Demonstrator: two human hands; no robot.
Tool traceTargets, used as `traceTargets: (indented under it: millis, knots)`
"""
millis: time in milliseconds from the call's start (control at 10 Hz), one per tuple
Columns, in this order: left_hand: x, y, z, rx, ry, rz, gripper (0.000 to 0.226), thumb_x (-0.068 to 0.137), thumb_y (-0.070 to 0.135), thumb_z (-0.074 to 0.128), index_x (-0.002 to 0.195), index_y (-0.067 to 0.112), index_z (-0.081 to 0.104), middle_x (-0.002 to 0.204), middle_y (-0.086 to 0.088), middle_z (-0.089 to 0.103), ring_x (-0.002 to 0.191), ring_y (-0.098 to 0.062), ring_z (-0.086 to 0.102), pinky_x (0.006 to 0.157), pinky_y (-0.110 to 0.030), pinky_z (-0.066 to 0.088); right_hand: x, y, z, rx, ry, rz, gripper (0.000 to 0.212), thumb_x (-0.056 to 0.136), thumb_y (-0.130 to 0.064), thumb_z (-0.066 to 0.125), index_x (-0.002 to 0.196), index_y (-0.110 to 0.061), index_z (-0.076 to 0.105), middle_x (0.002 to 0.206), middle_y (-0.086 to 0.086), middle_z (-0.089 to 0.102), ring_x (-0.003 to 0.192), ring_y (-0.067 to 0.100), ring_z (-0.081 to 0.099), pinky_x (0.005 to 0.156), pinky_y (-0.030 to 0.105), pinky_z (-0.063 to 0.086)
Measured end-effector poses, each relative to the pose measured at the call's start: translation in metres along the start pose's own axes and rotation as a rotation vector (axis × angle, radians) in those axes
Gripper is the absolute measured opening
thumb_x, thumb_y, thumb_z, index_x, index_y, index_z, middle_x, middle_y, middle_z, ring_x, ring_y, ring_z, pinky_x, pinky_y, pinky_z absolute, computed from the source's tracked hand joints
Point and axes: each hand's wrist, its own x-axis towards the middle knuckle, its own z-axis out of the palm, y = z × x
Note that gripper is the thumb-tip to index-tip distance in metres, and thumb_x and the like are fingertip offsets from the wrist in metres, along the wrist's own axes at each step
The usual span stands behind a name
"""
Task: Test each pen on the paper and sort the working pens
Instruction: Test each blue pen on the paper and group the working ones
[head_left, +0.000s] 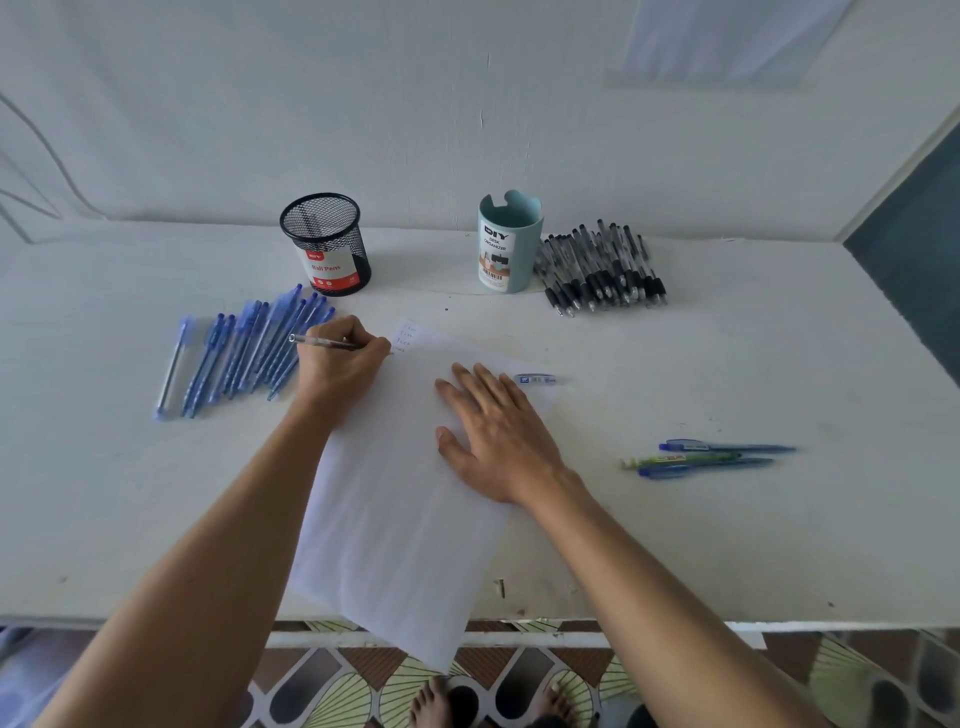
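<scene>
My left hand (344, 358) grips a thin pen (317, 341), its tip down at the top left corner of the white paper (400, 519), beside a few faint scribble marks (406, 336). On the sheet's right part my right hand (493, 426) lies flat with straight fingers, pressing it to the table. A row of several blue pens (244, 353) lies left of my left hand. Several black pens (602, 270) are piled at the back right. Three pens (711, 457) lie apart on the right.
A black mesh cup (327, 244) and a teal desk organizer cup (506, 244) stand at the back by the wall. A pen cap (537, 379) lies just past my right fingers. The paper overhangs the table's front edge (675, 621).
</scene>
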Motion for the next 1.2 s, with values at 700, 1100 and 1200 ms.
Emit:
traceTargets:
  millis: [700,1100,1200]
  knots:
    - [-0.006,0.006,0.0,-0.016,-0.041,-0.004,0.012,0.077,0.002,0.068,0.068,-0.003,0.064,0.059,-0.005,0.057,0.055,-0.015,0.049,0.051,-0.025,0.039,0.001,0.0,-0.001,-0.002,-0.007,0.004,0.061,0.102,-0.044,0.036,0.157,-0.022,0.022,0.167,0.002,0.011,0.154,0.021,0.003,0.124,0.038,-0.003]
    - [-0.008,0.006,-0.002,-0.352,0.056,0.015,0.024,0.091,0.008,0.07,0.11,0.007,0.056,0.082,-0.013,0.072,0.063,-0.016,0.069,0.059,-0.024,0.055,0.011,-0.005,-0.018,0.063,-0.057,0.056,0.06,0.097,-0.041,0.051,0.151,-0.021,0.035,0.163,0.001,0.023,0.151,0.021,0.014,0.12,0.035,0.009]
    - [-0.013,0.008,0.007,-0.157,0.143,0.065,0.022,0.088,0.024,0.077,0.095,0.009,0.062,0.067,-0.005,0.07,0.049,-0.005,0.06,0.056,-0.02,0.049,0.011,-0.003,-0.02,-0.011,-0.051,0.058,0.059,0.095,-0.047,0.051,0.149,-0.026,0.038,0.162,-0.003,0.027,0.149,0.019,0.017,0.116,0.043,0.013]
